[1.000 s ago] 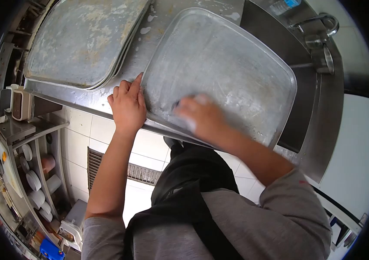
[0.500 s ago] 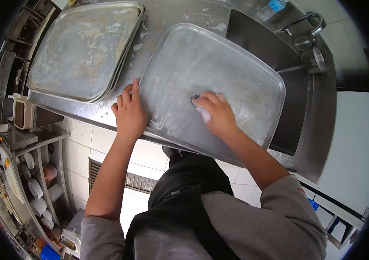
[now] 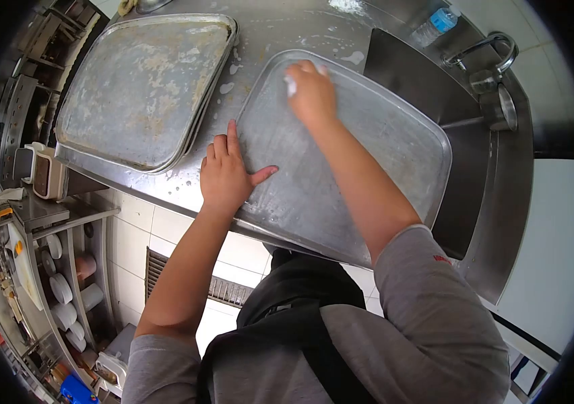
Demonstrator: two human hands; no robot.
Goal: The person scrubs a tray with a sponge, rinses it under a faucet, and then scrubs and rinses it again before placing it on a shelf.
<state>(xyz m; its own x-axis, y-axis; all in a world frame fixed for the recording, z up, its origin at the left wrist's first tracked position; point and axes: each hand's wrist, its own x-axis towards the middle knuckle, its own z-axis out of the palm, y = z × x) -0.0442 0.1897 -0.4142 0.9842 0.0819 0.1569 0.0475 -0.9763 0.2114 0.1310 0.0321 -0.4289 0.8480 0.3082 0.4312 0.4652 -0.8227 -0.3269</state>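
Observation:
A large metal baking tray (image 3: 368, 158) lies on the steel counter, its right part reaching over the sink. My right hand (image 3: 312, 94) is closed on a scouring pad (image 3: 290, 85) near the tray's far left corner. Only a whitish bit of the pad shows; my fingers cover the rest. My left hand (image 3: 230, 172) rests at the tray's left edge with its fingers stretched out and the thumb lying over the tray surface. Left of it sits a stack of stained baking trays (image 3: 142, 87).
The sink (image 3: 459, 182) is at the right, with a curved tap (image 3: 496, 44), a metal pot (image 3: 499, 111) and a water bottle (image 3: 435, 27) beyond it. White powder or foam (image 3: 347, 7) lies at the counter's back. Shelves with white dishes (image 3: 61, 288) stand lower left.
My right hand has slid with the scouring pad from the tray's middle to its far left corner. My left thumb has spread out over the tray. The view has shifted slightly.

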